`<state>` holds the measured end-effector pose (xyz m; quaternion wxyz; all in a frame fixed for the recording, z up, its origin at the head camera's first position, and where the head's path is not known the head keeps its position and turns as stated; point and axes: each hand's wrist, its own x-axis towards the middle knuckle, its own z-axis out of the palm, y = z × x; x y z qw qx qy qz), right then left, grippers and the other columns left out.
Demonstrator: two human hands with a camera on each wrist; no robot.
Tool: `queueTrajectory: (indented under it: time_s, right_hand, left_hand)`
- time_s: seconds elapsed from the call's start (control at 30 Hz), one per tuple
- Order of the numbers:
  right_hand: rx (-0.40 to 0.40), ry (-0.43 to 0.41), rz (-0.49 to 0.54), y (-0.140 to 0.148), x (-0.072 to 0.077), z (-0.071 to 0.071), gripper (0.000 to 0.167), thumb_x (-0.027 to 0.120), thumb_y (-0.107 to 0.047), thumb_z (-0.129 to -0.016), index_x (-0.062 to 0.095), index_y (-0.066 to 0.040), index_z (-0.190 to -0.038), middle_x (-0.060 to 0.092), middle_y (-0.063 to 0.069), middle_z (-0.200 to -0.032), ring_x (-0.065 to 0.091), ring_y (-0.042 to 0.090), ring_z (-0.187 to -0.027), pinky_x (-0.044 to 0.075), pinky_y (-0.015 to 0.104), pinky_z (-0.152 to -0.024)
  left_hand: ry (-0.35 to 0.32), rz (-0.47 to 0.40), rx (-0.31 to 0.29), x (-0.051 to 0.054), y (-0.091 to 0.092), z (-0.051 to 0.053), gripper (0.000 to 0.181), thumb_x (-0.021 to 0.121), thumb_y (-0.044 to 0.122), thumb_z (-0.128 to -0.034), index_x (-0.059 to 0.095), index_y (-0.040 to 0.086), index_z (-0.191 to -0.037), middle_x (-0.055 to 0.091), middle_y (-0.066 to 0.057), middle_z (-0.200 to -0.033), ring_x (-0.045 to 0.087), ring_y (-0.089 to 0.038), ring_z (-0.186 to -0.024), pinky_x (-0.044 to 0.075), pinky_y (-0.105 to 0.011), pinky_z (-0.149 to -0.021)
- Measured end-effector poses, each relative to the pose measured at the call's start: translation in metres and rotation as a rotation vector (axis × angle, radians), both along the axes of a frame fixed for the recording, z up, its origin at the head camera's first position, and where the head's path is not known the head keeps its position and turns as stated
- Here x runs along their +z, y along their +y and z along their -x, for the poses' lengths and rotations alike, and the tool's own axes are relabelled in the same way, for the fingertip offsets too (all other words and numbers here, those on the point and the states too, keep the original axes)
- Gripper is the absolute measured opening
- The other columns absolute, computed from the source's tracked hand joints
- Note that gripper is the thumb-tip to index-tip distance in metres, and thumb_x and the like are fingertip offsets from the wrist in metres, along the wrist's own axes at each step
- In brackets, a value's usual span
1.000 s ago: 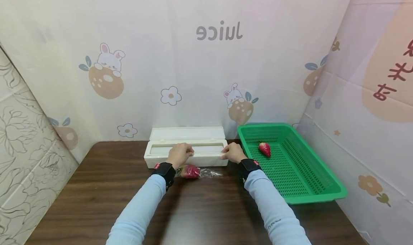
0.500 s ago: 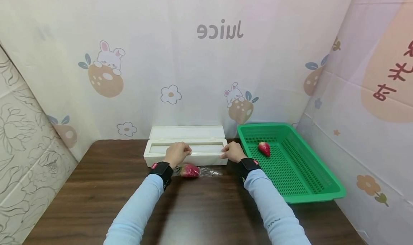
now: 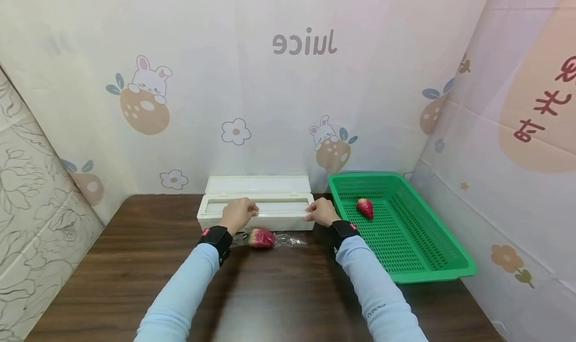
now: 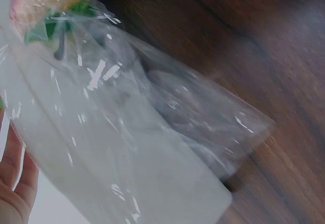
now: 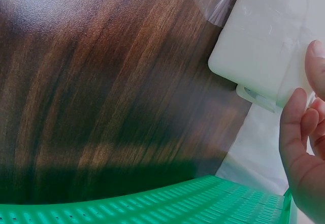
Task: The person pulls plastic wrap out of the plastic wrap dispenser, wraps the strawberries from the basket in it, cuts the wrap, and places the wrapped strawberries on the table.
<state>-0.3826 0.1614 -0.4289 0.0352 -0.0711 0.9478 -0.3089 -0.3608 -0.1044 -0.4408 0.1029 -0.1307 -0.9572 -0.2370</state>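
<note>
A white cling film dispenser box (image 3: 274, 224) stands at the back of the table with its lid (image 3: 258, 184) raised. My left hand (image 3: 236, 214) is at its front rim, left of the middle, thumb and fingers together as in a pinch on clear cling film that barely shows. My right hand (image 3: 323, 212) pinches at the right end of the same rim; in the right wrist view its fingers (image 5: 294, 117) curl beside the box corner. In front of the box lies a strawberry (image 3: 261, 238) in clear film with loose ends (image 4: 203, 117). The left fingertips are hidden in the left wrist view.
A green plastic basket (image 3: 432, 232) stands close by my right forearm, with one strawberry (image 3: 365, 208) inside. The dark wooden table (image 3: 270, 292) meets a patterned cloth wall (image 3: 193, 107) behind the box and another on the right.
My left hand has slid left along the box's front rim. My right hand keeps its place at the right end. The wrapped strawberry and basket stay put, with a slight shift of view.
</note>
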Motion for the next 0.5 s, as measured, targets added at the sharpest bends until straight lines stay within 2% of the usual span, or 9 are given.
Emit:
queueTrajectory:
  time_s: [0.1,0.3,0.5]
  right_hand:
    - [0.004,-0.003,-0.001,-0.002,-0.001,0.001,0.024,0.077,-0.015,-0.072,0.073,-0.005,-0.093,0.070,0.010,-0.094,0.061,0.023,-0.087,0.049,0.032,-0.070]
    - [-0.015,-0.015,0.009,-0.003,-0.002,0.000,0.024,0.077,-0.013,-0.072,0.072,-0.004,-0.095,0.069,0.012,-0.096,0.061,0.025,-0.089,0.048,0.035,-0.074]
    - [0.004,-0.005,0.006,0.001,-0.001,-0.002,0.023,0.076,-0.013,-0.073,0.072,-0.004,-0.094,0.070,0.012,-0.095,0.061,0.024,-0.086,0.048,0.033,-0.071]
  left_hand:
    - [-0.002,-0.005,0.010,0.000,-0.013,-0.003,0.006,0.067,0.017,-0.0829,0.072,0.014,-0.085,0.069,-0.001,-0.087,0.063,-0.018,-0.078,0.049,-0.033,-0.065]
    - [0.035,0.018,0.074,-0.001,-0.040,-0.008,0.004,0.069,0.016,-0.0807,0.072,0.014,-0.082,0.070,-0.002,-0.084,0.064,-0.020,-0.077,0.049,-0.035,-0.061]
    - [0.055,0.035,0.070,0.001,-0.052,-0.009,0.004,0.070,0.016,-0.0793,0.073,0.013,-0.081,0.070,-0.004,-0.084,0.064,-0.021,-0.076,0.049,-0.036,-0.059]
